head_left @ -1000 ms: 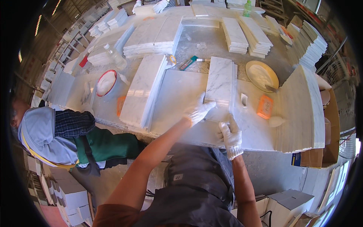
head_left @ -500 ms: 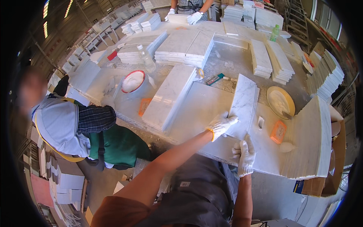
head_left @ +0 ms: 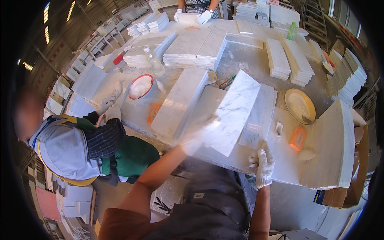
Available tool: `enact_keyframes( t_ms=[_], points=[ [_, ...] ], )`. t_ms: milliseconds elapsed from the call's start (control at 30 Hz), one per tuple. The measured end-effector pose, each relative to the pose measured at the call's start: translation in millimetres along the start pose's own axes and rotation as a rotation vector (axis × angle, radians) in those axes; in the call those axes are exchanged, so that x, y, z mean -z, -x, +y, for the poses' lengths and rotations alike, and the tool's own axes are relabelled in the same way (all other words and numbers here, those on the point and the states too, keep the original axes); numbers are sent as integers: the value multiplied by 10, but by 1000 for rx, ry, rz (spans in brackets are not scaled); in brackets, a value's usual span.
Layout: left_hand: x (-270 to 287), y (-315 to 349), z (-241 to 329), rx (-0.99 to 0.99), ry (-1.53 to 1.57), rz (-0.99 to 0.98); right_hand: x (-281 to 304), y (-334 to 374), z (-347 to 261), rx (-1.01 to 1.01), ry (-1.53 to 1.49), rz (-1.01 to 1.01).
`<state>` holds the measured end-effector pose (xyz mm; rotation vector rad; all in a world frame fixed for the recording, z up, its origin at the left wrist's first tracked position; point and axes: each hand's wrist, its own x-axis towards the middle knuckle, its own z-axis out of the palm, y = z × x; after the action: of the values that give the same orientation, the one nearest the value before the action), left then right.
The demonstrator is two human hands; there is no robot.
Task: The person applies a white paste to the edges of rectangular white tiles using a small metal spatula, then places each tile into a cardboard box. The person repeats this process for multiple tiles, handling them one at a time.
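Observation:
My left hand [head_left: 200,136], in a white knit glove and smeared by motion, grips the left long edge of a white grey-veined marble tile [head_left: 236,110]. The tile is raised and tilted above the table. Below and to its right lies a similar marble slab [head_left: 262,110], partly covered by the raised one. My gloved right hand [head_left: 264,166] is at the table's near edge, just below that slab. Its fingers are apart and I see nothing held in them. Left of the raised tile rests a stack of long marble tiles [head_left: 180,106].
A yellow bowl [head_left: 289,114] of white paste, an orange block [head_left: 297,139] and a row of upright tiles [head_left: 330,148] stand at right. A red-rimmed bowl [head_left: 138,96] and a clear bottle [head_left: 154,62] are at left. One co-worker [head_left: 72,144] is at left, another [head_left: 199,10] across the table.
My left hand has lifted the top tile off the slab and moved it left, tilting it. My right hand has barely moved. The co-worker at left has both gloved hands at the table.

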<state>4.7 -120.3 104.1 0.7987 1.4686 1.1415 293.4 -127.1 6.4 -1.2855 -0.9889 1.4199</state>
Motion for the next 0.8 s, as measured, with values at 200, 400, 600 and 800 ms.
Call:
enact_keyframes(
  t_ms=[200,400,600,800],
  points=[
    [1208,186,356,-26,-54,183,-53,-1,-56,-77,-97,-15],
    [1757,60,358,-70,-16,337,-85,-3,-103,-68,-89,-32],
    [1818,57,376,-43,38,279,-87,-25,-58,-102,-89,-14],
    [1968,-55,307,-54,33,277,-74,-22,-83,-101,-101,-38]
  ],
)
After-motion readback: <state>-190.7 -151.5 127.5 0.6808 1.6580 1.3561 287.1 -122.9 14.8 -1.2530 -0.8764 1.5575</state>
